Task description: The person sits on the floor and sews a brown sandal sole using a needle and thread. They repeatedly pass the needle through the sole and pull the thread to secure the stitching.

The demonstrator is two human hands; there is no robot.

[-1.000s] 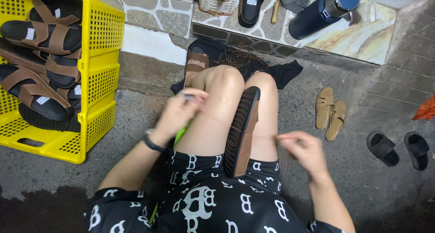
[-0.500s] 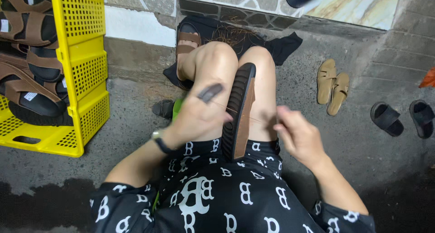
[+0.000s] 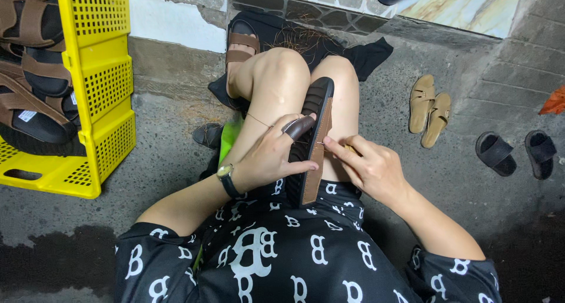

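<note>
A black-soled sandal [image 3: 315, 111] with a brown upper stands on edge between my knees. My left hand [image 3: 272, 159] grips its side, a dark leather guard on one finger. A thin thread runs from that hand across my left knee. My right hand [image 3: 368, 164] touches the sandal's brown edge with pinched fingertips; whatever small thing it pinches is too small to make out. I sit on the concrete ground in a black patterned garment, a watch [image 3: 226, 176] on my left wrist.
A yellow plastic crate [image 3: 97, 91] of brown sandals stands at left. A tan sandal pair [image 3: 429, 108] and a black pair [image 3: 515, 153] lie on the ground at right. A black cloth [image 3: 368, 55] lies by the wall ahead. Something green [image 3: 229, 135] sits beside my left leg.
Both hands have closed in on the sandal: the left now grips its side, the right came from open air to its brown edge. The view has tilted down.
</note>
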